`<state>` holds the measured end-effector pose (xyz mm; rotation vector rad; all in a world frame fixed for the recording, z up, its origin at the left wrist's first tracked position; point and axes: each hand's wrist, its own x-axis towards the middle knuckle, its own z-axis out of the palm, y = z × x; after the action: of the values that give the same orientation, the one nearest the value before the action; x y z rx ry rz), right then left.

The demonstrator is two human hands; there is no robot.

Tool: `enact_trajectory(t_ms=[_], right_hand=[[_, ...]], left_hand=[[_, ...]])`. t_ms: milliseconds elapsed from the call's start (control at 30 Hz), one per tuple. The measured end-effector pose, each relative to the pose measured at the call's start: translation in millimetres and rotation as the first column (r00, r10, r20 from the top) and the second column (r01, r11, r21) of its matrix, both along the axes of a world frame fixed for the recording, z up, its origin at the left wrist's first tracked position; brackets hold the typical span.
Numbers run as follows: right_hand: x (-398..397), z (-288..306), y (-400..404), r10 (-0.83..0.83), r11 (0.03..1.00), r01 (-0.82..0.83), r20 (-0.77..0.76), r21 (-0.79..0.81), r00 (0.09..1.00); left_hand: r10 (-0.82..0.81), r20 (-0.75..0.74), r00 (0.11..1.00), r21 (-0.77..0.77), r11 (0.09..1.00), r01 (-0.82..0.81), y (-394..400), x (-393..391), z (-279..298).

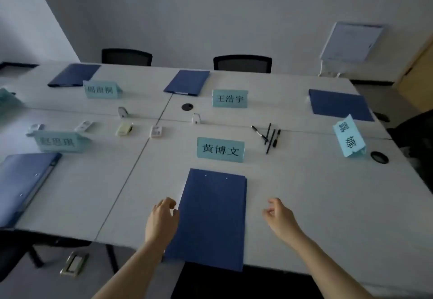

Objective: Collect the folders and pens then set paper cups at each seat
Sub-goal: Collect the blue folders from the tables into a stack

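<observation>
head | left hand (161, 219) fingers loosely curled, holding nothing, touching left edge of nearest blue folder (210, 216) | right hand (280, 216) loosely curled, holding nothing, apart from folder's right side | folder flat at worktop (316, 205) near edge, below a name card (220, 150) | pens (269, 136) bunched further back right | four other folders at other seats

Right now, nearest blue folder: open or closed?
Closed. The nearest blue folder lies flat on the table, cover down; left hand touches its edge.
</observation>
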<state>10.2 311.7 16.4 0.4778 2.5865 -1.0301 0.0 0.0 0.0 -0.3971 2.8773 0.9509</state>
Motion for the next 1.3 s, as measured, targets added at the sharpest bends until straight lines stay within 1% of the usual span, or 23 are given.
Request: enact_trajectory(t_ms=[67, 133, 200, 267, 300, 333, 367, 400, 433, 600, 700, 767, 833, 933, 1033, 1100, 1200, 1300], right_hand=[[-1, -23, 1, -0.018, 1.000, 0.019, 0.065, -0.014, 0.998], [3, -44, -2, 0.002, 0.999, 0.006, 0.160, -0.047, 0.987], [2, -68, -6, 0.003, 0.995, 0.022, 0.234, -0.101, 0.972], [-2, -87, -10, -0.052, 0.983, 0.099, 0.279, -0.157, 0.959], [-3, -93, -13, -0.108, 0.965, 0.172, 0.297, -0.198, 0.949], [-5, -95, -17, -0.182, 0.926, 0.275, 0.334, -0.258, 0.925], [-7, -97, -22, -0.248, 0.868, 0.378, 0.378, -0.323, 0.892], [-8, -95, -26, -0.297, 0.810, 0.458, 0.418, -0.366, 0.859], [-10, -95, -30, -0.327, 0.773, 0.506, 0.443, -0.384, 0.835], [-13, -103, -43, -0.393, 0.761, 0.554, 0.440, -0.337, 0.807], [-15, -110, -40, -0.428, 0.692, 0.616, 0.473, -0.376, 0.770], [-19, -115, -37, -0.420, 0.682, 0.622, 0.490, -0.384, 0.764], [-22, -114, -35, -0.406, 0.682, 0.624, 0.512, -0.383, 0.757], [-26, -107, -36, -0.363, 0.674, 0.618, 0.546, -0.406, 0.755], [-25, -106, -37, -0.328, 0.676, 0.599, 0.553, -0.430, 0.766], [-23, -106, -37, -0.293, 0.711, 0.550, 0.527, -0.438, 0.798], [-20, -98, -47, -0.193, 0.785, 0.412, 0.449, -0.462, 0.873], [-16, -82, -74, -0.109, 0.784, 0.322, 0.393, -0.531, 0.913]], left_hand=[[0.060, 0.125, 0.990, 0.018, 0.998, -0.063, 0, 1, -17], [0.102, 0.244, 0.964, 0.012, 0.994, -0.108, 0, 12, -32], [0.126, 0.311, 0.942, -0.014, 0.992, -0.128, -2, 22, -47], [0.157, 0.346, 0.925, -0.024, 0.987, -0.159, -2, 25, -56], [0.170, 0.358, 0.918, -0.014, 0.984, -0.177, -3, 25, -60], [0.182, 0.369, 0.911, 0.000, 0.981, -0.196, -3, 24, -63], [0.191, 0.375, 0.907, 0.017, 0.977, -0.213, -2, 21, -66], [0.194, 0.383, 0.903, 0.030, 0.975, -0.222, 0, 18, -65], [0.200, 0.392, 0.898, 0.044, 0.971, -0.235, 2, 14, -66], [0.268, 0.461, 0.846, 0.112, 0.928, -0.355, 9, -1, -66], [0.303, 0.508, 0.806, 0.160, 0.887, -0.434, 11, -3, -66], [0.322, 0.557, 0.765, 0.188, 0.849, -0.494, 11, -2, -64], [0.307, 0.592, 0.745, 0.196, 0.842, -0.503, 10, -1, -63], [0.301, 0.585, 0.753, 0.235, 0.826, -0.512, 6, 3, -61], [0.314, 0.559, 0.768, 0.302, 0.785, -0.541, 7, 10, -56], [0.339, 0.523, 0.782, 0.348, 0.753, -0.559, 8, 18, -50], [0.399, 0.483, 0.779, 0.413, 0.680, -0.605, 1, 36, -39], [0.466, 0.473, 0.748, 0.483, 0.573, -0.662, -16, 57, -26]])
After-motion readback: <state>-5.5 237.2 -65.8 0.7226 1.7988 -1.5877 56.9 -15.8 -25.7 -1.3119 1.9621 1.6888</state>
